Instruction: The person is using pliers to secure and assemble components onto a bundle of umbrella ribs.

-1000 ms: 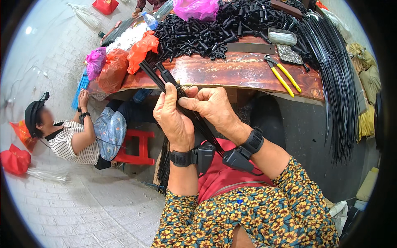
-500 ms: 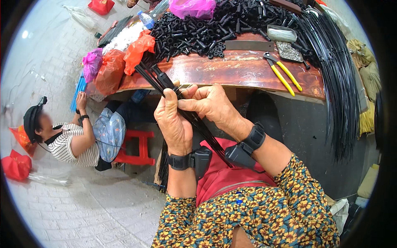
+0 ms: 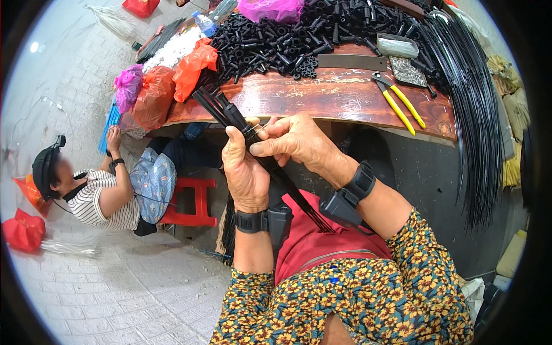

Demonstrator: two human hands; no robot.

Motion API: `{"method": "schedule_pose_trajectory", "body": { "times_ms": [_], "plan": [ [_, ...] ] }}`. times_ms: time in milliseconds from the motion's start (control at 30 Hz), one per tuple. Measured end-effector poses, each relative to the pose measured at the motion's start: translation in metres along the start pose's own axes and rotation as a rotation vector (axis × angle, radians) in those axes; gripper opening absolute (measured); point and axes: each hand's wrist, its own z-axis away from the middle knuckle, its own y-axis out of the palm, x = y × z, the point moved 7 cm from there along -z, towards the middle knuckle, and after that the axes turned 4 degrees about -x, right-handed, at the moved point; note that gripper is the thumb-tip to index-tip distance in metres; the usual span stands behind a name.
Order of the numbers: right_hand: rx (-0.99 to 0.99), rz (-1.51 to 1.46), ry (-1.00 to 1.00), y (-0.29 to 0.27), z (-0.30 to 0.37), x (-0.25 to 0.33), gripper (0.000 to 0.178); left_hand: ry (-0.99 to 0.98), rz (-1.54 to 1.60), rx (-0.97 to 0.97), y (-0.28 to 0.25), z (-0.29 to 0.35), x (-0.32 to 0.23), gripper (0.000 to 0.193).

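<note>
My left hand (image 3: 246,175) is wrapped round a bundle of thin black rods (image 3: 288,187), its thumb pointing up along the side. The bundle slants from above the table's front edge down to my lap. Near its upper end sits a black ribbed plastic tube (image 3: 233,113), with rod ends fanning out beside it. My right hand (image 3: 296,144) is closed in a pinch on a thin pale wire (image 3: 260,127) against the bundle, just above my left fingers. The fingertips hide part of the wire.
On the wooden table (image 3: 270,95) lie yellow-handled pliers (image 3: 399,106), a heap of black plastic parts (image 3: 276,43), a tray of small metal pieces (image 3: 407,70) and plastic bags (image 3: 154,98). Long black rods (image 3: 477,126) hang over the right end. A co-worker (image 3: 100,192) sits at left beside a red stool (image 3: 195,201).
Both hands and the bundle have shifted slightly right in the picture, as the table has too. The right fingers have turned a little at the wire; both grips stay closed.
</note>
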Motion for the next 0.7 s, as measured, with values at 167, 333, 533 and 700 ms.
{"method": "schedule_pose_trajectory", "body": {
  "times_ms": [167,333,533,700],
  "plan": [
    [-0.021,0.100,0.087,-0.008,0.005,-0.001,0.031,-0.078,0.040,0.030,0.007,0.002,0.004,0.042],
    [-0.001,0.103,0.085,-0.015,0.002,-0.002,0.032,-0.089,0.097,0.013,0.015,0.004,0.007,0.043],
    [0.050,-0.007,0.080,-0.020,-0.005,0.001,0.032,-0.143,0.145,0.152,0.035,0.006,0.008,0.044],
    [0.023,0.150,0.030,-0.024,-0.005,0.015,0.041,-0.050,0.023,-0.041,0.027,0.011,0.000,0.045]
  ]
}}
